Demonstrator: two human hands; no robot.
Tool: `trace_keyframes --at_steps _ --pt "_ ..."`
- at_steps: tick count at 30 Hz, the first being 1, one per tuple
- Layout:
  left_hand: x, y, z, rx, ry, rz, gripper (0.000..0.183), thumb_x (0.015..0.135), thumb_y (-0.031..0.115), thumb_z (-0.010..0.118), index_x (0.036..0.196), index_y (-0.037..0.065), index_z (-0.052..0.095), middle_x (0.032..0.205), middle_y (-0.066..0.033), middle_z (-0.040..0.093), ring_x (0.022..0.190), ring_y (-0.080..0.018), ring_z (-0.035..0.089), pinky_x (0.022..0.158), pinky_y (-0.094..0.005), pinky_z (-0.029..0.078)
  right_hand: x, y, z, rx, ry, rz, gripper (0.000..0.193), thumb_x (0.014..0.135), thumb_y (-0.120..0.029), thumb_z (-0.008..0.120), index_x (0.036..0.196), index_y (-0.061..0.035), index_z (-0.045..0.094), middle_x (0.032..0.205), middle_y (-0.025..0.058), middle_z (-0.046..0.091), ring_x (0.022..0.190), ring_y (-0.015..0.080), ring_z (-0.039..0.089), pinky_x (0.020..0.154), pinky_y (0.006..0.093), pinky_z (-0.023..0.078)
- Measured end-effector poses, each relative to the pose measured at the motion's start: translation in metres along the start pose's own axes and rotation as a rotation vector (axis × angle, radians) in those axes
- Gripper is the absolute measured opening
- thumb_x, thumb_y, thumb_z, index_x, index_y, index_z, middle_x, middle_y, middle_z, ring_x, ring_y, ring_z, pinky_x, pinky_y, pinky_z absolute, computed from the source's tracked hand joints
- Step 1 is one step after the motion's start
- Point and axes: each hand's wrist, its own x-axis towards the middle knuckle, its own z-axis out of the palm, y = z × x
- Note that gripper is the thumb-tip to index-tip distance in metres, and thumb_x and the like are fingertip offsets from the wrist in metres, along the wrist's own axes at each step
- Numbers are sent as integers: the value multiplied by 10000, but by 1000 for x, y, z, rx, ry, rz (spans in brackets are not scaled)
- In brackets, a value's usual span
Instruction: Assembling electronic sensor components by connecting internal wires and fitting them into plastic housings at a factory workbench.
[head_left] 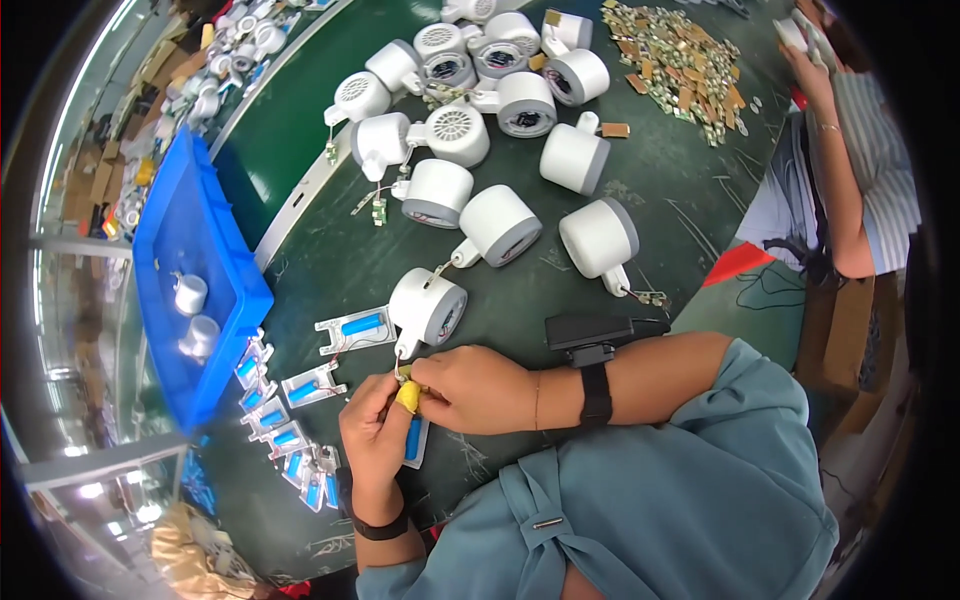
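My left hand (374,432), a yellow cover on its thumb, and my right hand (468,388) meet low in the middle, both closed in a pinch. Between their fingertips is a small greenish circuit board (404,371), mostly hidden. Thin wires lead from it to the handle of a white, cup-shaped housing with a grey rim (425,303), which lies on its side just beyond my fingers. Under my hands a clear plastic holder with a blue battery cell (413,438) shows in part. Another such holder (355,328) lies left of the housing.
Several similar white housings (497,222) cover the far part of the green table (640,390). A heap of small circuit boards (680,65) lies far right. At left are a blue bin (185,330) holding white parts and several battery holders (285,438). Another person (850,190) sits at right.
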Motion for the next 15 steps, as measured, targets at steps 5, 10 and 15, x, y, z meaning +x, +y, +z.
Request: trace_keyframes --at_steps 5,10,15 --pt "-1 -3 1 -52 2 -34 225 913 7 581 1122 -23 658 820 8 578 590 -20 470 517 -168 349 0 0 -2 15 -10 11 155 826 -127 628 834 -6 532 769 170 618 691 384 623 608 459 498" --pt "-5 -5 -5 -373 54 -217 259 916 57 598 1158 -31 631 835 -19 625 569 -21 450 497 -167 312 -4 -11 -11 43 20 -72 152 833 -134 653 873 -27 553 665 98 603 551 295 622 506 398 481" --pt "-8 -13 -17 -573 71 -185 229 909 75 609 1109 -35 624 865 -70 648 537 -51 423 476 -181 288 -1 -11 -30 250 294 -43 215 858 -68 661 1019 -42 521 647 25 561 518 77 533 488 247 415"
